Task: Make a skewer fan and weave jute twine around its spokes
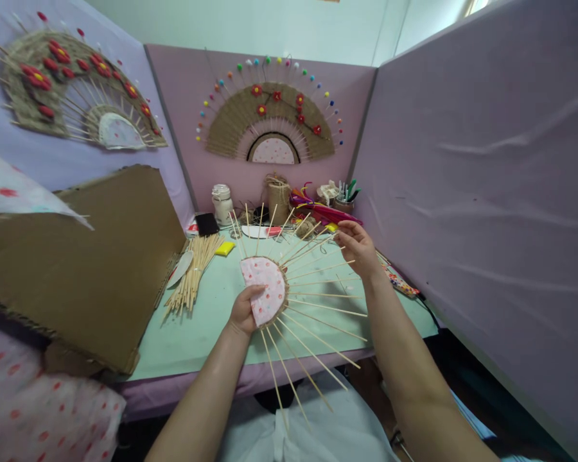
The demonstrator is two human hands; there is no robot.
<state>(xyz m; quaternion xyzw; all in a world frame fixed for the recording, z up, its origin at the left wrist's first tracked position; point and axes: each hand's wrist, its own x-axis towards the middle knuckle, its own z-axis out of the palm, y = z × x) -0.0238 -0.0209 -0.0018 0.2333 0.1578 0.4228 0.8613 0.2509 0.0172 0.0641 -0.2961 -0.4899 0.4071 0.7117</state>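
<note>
My left hand [243, 311] grips a half-round fan base [268, 279] covered in pale pink fabric with red dots, thumb on its face. Many thin wooden sticks [325, 295] radiate from its curved edge, some reaching past the table's front edge over my lap. The fingertips of my right hand [358, 249] are pinched at the outer end of one stick [313, 250] on the upper right side. A loose bundle of similar sticks [195, 273] lies on the table, left of the fan base.
Brown cardboard [87, 263] stands at the left. Along the back are a white jar [222, 204], a twine roll [278, 200], magenta strips [325, 210] and a pen cup [345, 205]. A yellow packet [225, 248] lies near the bundle. A finished fan [270, 102] hangs on the back partition [173, 77].
</note>
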